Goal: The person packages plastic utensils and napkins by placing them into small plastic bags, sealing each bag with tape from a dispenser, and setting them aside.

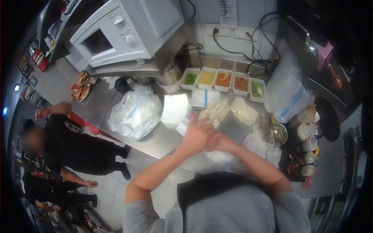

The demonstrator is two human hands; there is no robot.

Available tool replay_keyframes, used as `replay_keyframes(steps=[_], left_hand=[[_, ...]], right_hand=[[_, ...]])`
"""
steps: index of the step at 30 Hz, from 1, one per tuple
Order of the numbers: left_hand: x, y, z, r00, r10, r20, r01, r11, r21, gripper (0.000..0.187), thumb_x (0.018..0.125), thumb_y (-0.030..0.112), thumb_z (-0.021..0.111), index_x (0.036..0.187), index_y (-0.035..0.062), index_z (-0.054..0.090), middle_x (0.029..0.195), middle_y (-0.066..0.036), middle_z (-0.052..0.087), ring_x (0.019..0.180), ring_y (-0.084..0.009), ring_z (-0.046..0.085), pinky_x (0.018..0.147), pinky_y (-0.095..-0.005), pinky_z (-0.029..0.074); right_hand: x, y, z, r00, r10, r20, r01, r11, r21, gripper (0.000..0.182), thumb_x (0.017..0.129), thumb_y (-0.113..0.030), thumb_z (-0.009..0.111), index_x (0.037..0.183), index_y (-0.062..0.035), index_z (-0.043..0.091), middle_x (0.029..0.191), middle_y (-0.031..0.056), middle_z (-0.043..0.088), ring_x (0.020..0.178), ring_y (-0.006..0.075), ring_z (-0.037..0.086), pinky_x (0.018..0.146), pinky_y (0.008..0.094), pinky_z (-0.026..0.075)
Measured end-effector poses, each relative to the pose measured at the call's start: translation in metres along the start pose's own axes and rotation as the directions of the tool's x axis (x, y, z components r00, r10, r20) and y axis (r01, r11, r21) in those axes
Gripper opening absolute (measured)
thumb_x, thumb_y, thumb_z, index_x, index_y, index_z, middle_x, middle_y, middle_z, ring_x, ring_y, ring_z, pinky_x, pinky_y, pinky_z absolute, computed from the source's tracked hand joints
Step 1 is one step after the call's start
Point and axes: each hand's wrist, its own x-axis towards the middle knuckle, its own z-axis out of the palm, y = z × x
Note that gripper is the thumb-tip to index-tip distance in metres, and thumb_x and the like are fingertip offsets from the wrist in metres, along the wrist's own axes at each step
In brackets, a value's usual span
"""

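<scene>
My left hand (199,136) and my right hand (220,143) meet over the near part of the steel counter, fingers curled in against each other. I cannot tell what they hold, if anything. A white folded paper piece (181,127) shows just left of my left hand. Beyond it sits a stack of white napkins (175,108). Past my hands lie a pile of pale wooden cutlery (216,112) and a second, neater bundle of pale wooden cutlery (244,111). White crumpled cloth (264,149) rests beside my right forearm.
A bulging clear plastic bag (136,112) stands left on the counter, below a white microwave (116,35). Several topping tubs (223,80) line the back. Squeeze bottles (309,143) and a metal cup (278,134) stand right. Two people in dark clothes (83,145) are at left.
</scene>
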Motion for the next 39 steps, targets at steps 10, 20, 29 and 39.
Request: replay_keyframes(steps=[10, 20, 29, 39], left_hand=[[0.026, -0.11, -0.023, 0.992, -0.085, -0.089, 0.094, 0.99, 0.106, 0.036, 0.087, 0.028, 0.058, 0.058, 0.0085, 0.062, 0.049, -0.007, 0.054, 0.047, -0.0229, 0.051, 0.062, -0.0358, 0.041], [-0.074, -0.023, 0.093, 0.693, -0.485, 0.534, 0.573, -0.079, -0.816, 0.033, 0.094, 0.029, 0.053, 0.111, 0.0029, 0.063, 0.095, -0.002, 0.065, 0.085, -0.0095, 0.057, 0.078, -0.0257, 0.045], [-0.052, -0.017, 0.086, 0.592, -0.463, 0.659, 0.591, -0.306, -0.746, 0.023, 0.09, 0.021, 0.061, 0.098, 0.0006, 0.07, 0.086, -0.002, 0.068, 0.079, -0.0073, 0.058, 0.073, -0.0229, 0.046], [-0.057, -0.027, 0.088, 0.717, -0.429, 0.55, 0.558, -0.12, -0.821, 0.018, 0.088, 0.011, 0.061, 0.1, -0.0003, 0.068, 0.111, -0.002, 0.06, 0.095, -0.0086, 0.054, 0.079, -0.022, 0.042]], right_hand=[[-0.023, -0.03, -0.032, 0.974, 0.077, 0.211, -0.052, 0.991, -0.123, 0.036, 0.067, -0.022, 0.075, 0.093, 0.0015, 0.067, 0.081, 0.015, 0.067, 0.076, 0.0243, 0.065, 0.075, 0.0331, 0.049], [-0.017, 0.001, 0.017, 0.898, 0.323, -0.3, -0.122, 0.836, 0.535, 0.028, 0.075, -0.014, 0.073, 0.098, 0.0003, 0.067, 0.09, 0.0085, 0.069, 0.079, 0.0149, 0.064, 0.072, 0.029, 0.05], [-0.019, 0.016, -0.006, 0.915, 0.299, -0.272, -0.13, 0.854, 0.503, 0.025, 0.081, -0.016, 0.071, 0.096, 0.0024, 0.066, 0.084, 0.0049, 0.068, 0.076, 0.0082, 0.061, 0.066, 0.0236, 0.048], [-0.014, 0.018, -0.029, 0.914, 0.223, -0.338, -0.056, 0.896, 0.44, 0.01, 0.085, -0.008, 0.064, 0.083, 0.0027, 0.065, 0.078, 0.0019, 0.065, 0.069, 0.0056, 0.057, 0.061, 0.0212, 0.045]])
